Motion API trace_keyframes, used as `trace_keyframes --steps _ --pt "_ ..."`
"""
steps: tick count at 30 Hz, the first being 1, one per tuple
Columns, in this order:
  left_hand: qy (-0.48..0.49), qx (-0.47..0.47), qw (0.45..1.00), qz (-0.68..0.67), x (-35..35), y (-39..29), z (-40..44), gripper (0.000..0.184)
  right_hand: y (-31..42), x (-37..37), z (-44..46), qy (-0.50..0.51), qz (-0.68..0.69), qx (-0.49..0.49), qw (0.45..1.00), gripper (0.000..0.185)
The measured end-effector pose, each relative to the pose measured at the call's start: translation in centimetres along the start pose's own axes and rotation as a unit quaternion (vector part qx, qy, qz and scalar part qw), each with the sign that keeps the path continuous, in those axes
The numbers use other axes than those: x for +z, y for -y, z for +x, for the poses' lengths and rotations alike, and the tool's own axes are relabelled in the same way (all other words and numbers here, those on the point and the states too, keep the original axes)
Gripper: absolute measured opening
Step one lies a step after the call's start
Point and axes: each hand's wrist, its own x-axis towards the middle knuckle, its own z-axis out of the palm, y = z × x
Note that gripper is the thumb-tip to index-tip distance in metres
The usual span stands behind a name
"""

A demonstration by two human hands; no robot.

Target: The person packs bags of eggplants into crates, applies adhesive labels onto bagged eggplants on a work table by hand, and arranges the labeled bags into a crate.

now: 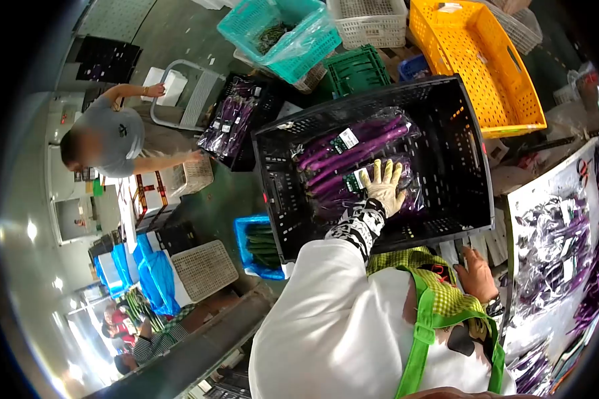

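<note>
The left hand point(385, 189) is not clenched; its spread fingers rest on the near pack point(333, 188) in the crate point(476, 149). Just beyond the grip lies the far pack point(346, 141). Other packs point(552, 249) remain outside, to its right. Whether the right hand point(479, 278) holds something, one cannot tell.

Molded in smooth plastic, the large black perforated crate point(471, 156) and deep yellow rectangular crate point(476, 46); wrapped in glossy clear film, long purple eggplants point(356, 147); cut from soft cloth, a white long sleeve point(313, 286).

Lamps point(32, 231) glare at far left; edges bend and fall to black, the centre fairly sharp
</note>
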Motion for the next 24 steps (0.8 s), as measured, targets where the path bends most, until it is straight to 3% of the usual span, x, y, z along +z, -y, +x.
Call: trace_keyframes --steps 4,8,10,12,13,15,16,18,19,21,22,23,24 --pt "-0.004 0.012 1.000 0.003 -0.3 0.7 0.1 0.078 0.0 0.1 0.7 -0.015 0.032 -0.042 0.998 0.047" --pt "0.026 -0.003 1.000 -0.011 -1.3 0.0 0.2 0.084 0.3 -0.3 0.7 -0.049 0.069 -0.075 0.994 0.036" --pt "0.015 -0.032 0.988 -0.148 -2.1 0.3 0.2 0.086 1.0 -0.8 0.3 -0.055 0.096 -0.063 0.992 0.025" --pt "-0.105 -0.091 0.964 -0.227 -1.6 -0.3 -0.5 0.087 0.7 -1.3 -0.3 -0.064 0.100 -0.090 0.989 0.020" --pt "-0.190 -0.057 0.959 -0.204 -2.7 0.3 -1.6 0.075 0.8 -1.8 0.1 -0.069 0.104 -0.121 0.985 0.014" --pt "-0.323 -0.014 0.902 -0.288 -7.0 1.7 -5.3 0.025 -0.5 -1.9 1.5 -0.085 0.110 -0.138 0.981 0.012" --pt "-0.417 0.005 0.874 -0.249 -9.5 2.9 -8.4 0.014 -0.6 -1.8 2.6 -0.096 0.106 -0.152 0.978 0.012" --pt "-0.511 -0.063 0.840 -0.171 -13.1 4.8 -15.6 0.014 -0.2 -2.0 4.4 -0.109 0.083 -0.213 0.967 0.014" --pt "-0.540 -0.078 0.818 -0.184 -13.0 6.5 -18.5 0.017 0.3 -2.4 4.6 -0.096 0.064 -0.196 0.974 0.011" --pt "-0.559 -0.199 0.795 -0.126 -9.8 10.3 -24.1 0.021 2.1 -3.0 4.4 -0.097 0.088 -0.194 0.972 0.009" --pt "-0.626 -0.217 0.735 -0.143 -6.6 12.8 -25.9 0.025 3.0 -3.1 4.0 -0.092 0.099 -0.200 0.970 0.010" --pt "-0.590 -0.296 0.723 -0.205 -4.5 15.1 -28.5 0.028 4.1 -3.3 3.9 -0.088 0.107 -0.210 0.968 0.011" --pt "-0.593 -0.376 0.633 -0.326 -3.6 15.1 -30.3 0.030 4.8 -3.4 3.9 -0.081 0.116 -0.217 0.966 0.012"
